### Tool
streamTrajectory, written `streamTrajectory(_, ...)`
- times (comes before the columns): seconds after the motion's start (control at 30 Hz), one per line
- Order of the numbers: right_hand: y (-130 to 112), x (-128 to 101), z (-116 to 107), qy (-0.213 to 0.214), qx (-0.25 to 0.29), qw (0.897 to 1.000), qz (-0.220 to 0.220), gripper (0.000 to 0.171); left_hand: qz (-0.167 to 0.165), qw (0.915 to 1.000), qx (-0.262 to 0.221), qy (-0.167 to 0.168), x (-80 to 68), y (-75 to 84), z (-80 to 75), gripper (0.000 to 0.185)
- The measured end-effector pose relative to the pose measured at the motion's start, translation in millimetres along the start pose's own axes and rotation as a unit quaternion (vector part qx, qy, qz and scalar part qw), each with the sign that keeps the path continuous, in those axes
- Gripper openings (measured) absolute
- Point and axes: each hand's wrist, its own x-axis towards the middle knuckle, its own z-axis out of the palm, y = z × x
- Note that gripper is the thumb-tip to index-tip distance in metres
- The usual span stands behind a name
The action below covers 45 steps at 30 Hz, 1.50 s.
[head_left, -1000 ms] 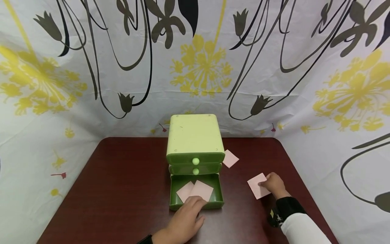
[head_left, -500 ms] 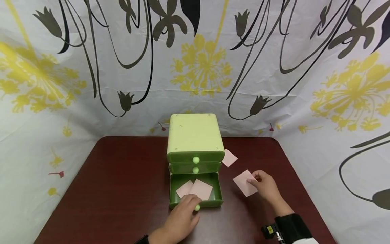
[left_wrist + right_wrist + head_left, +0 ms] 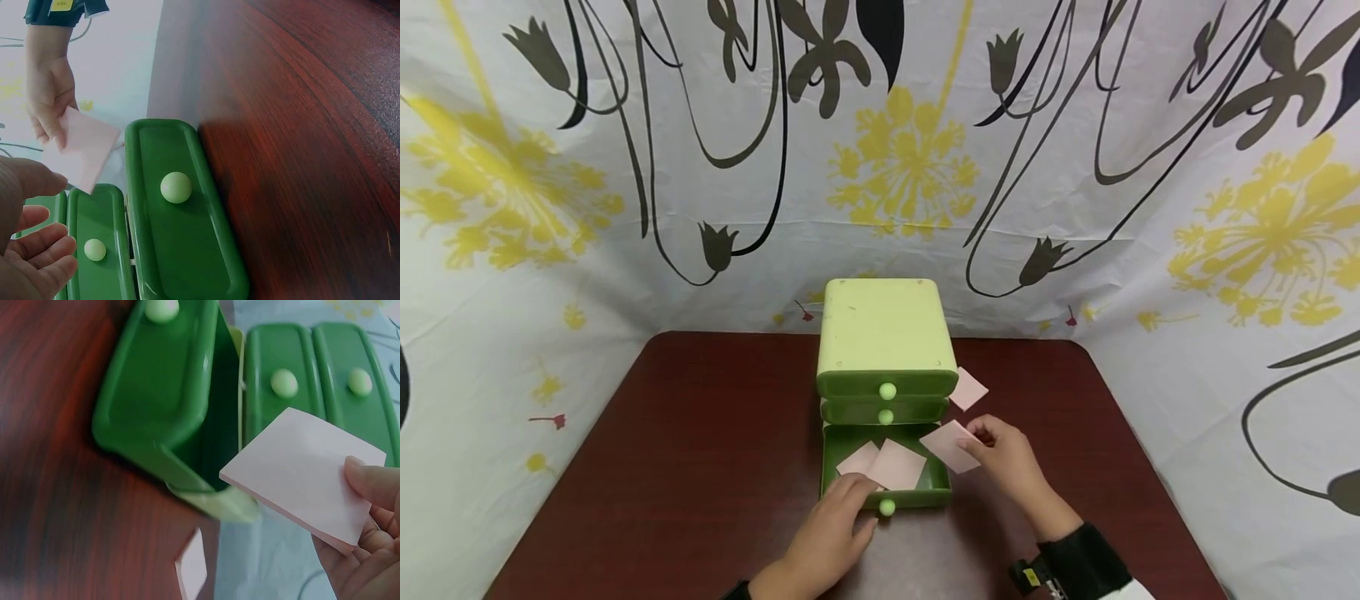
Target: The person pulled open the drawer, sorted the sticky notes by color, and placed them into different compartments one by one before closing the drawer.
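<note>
A small chest (image 3: 886, 325) has a pale yellow-green top and green drawers; its bottom drawer (image 3: 917, 500) is pulled out. Inside lie two pink sticky note pads, one (image 3: 898, 464) overlapping the other (image 3: 856, 460). My right hand (image 3: 1011, 462) pinches another pink sticky note pad (image 3: 300, 472) between thumb and fingers, above the drawer's right wall. My left hand (image 3: 827, 529) is at the drawer's front left edge, its fingertips over the rim. The left wrist view shows those fingers (image 3: 47, 247) loosely bent, holding nothing, beside the drawer's round knob (image 3: 176, 187).
One more pink pad (image 3: 967, 389) lies on the dark red table (image 3: 715, 450), to the right of the chest. The two upper drawers (image 3: 850, 410) are pushed in. A white cloth (image 3: 760, 192) with flower prints hangs behind and at both sides.
My right hand has lifted the pink pad from the table's right side and carried it left to the drawer. My left hand has shifted slightly left, uncovering the bottom drawer's knob.
</note>
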Motion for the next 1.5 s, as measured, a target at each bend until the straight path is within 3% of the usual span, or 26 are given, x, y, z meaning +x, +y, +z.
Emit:
streamTrajectory(0.3, -12.5, 8.3, 40.2, -0.046, 0.033, 0.998, -0.036, 0.011, 0.001, 0.9997, 0.016, 0.019, -3.5, -2.0, -3.2, 0.038)
streamTrajectory(0.6, -24.1, 11.6, 65.6, -0.081, 0.055, 0.993, -0.059, 0.008, -0.040, 0.9990, 0.010, -0.016, -10.0, -6.5, -9.6, 0.037)
streamTrajectory(0.83, -29.1, 15.4, 85.1, -0.106, 0.048, 0.991, -0.062, 0.005, -0.046, 0.9989, 0.010, -0.009, -13.8, -10.3, -10.9, 0.037)
streamTrajectory(1.5, -17.6, 25.9, 109.5, -0.137, 0.007, 0.989, -0.060, 0.008, -0.029, 0.9991, 0.023, 0.018, -18.3, -10.3, -9.8, 0.038)
